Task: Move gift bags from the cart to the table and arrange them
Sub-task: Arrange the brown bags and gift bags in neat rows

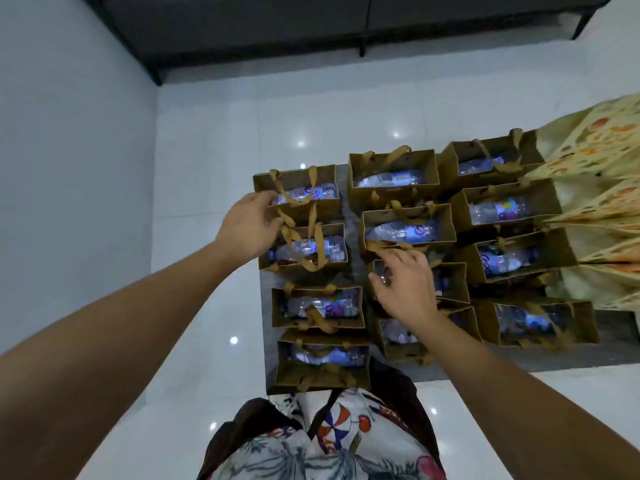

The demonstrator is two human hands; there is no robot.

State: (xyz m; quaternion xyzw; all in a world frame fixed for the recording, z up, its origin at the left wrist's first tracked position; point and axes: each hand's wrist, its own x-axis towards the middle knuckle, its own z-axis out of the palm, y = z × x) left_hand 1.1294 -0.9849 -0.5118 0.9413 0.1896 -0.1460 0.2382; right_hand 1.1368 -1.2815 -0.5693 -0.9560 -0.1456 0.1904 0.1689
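Several brown paper gift bags stand in three columns on a grey flat surface (pixel 609 344), each holding a plastic water bottle and fitted with gold ribbon handles. My left hand (pixel 247 226) is at the far end of the left column, its fingers and thumb closing on the ribbon handles between the far-left bag (pixel 298 183) and the second bag (pixel 308 251). My right hand (pixel 405 285) hovers over the third bag of the middle column (pixel 450 282), with its fingers spread and touching the near handle of the bag ahead of it (pixel 408 230).
A patterned yellow and orange cloth (pixel 595 202) lies against the right column of bags. White glossy floor tiles (pixel 207 150) surround the grey surface. A dark bench or sofa (pixel 311 22) runs along the far wall. My patterned shirt (pixel 329 441) is at the bottom.
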